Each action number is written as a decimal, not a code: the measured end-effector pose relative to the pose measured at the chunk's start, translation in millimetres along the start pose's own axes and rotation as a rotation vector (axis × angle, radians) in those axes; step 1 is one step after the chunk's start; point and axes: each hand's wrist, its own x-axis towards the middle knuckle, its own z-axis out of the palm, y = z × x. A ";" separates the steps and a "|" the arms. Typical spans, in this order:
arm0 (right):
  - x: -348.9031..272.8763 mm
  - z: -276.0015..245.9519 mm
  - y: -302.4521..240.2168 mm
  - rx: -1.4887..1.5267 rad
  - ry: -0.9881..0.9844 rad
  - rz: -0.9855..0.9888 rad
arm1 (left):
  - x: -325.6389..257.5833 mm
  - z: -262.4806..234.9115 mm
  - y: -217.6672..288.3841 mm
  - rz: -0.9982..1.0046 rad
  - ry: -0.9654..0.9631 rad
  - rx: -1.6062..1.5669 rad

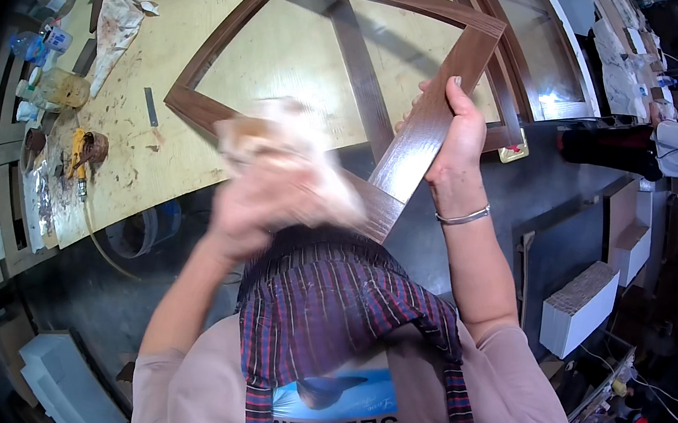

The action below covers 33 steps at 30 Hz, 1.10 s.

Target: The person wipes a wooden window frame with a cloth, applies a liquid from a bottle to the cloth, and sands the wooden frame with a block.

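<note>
A dark brown wooden frame (428, 133) with open panels slants from the worktable down toward my waist. Around its right-hand rail my right hand (462, 138) is closed, the thumb on the upper face and fingertips just showing at the inner edge. My left hand (258, 205), smeared by motion, has a white cloth rag (291, 150) with brown stains in it. The rag lies over the frame's near rail, left of the lower corner, and hides part of it. How the left fingers wrap the cloth is blurred.
The pale, stained worktable (183, 161) carries another stained cloth (122, 20), a metal scraper strip (151, 107), a yellow spray gun (80, 152) and plastic bottles (31, 47). More brown frames (564, 61) lie behind. White boxes (579, 307) and another person (647, 149) are at right.
</note>
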 end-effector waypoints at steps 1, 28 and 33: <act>0.4 -0.6 2.3 0.007 -0.005 0.003 | -22.6 -11.1 -20.5 -0.165 0.103 0.105; 2.5 23.0 -3.0 0.069 0.046 -0.054 | 92.4 -26.8 -60.6 -0.035 0.261 0.309; -8.4 21.4 -11.8 0.028 -0.005 0.016 | 19.0 -77.8 -112.8 -0.473 0.182 0.619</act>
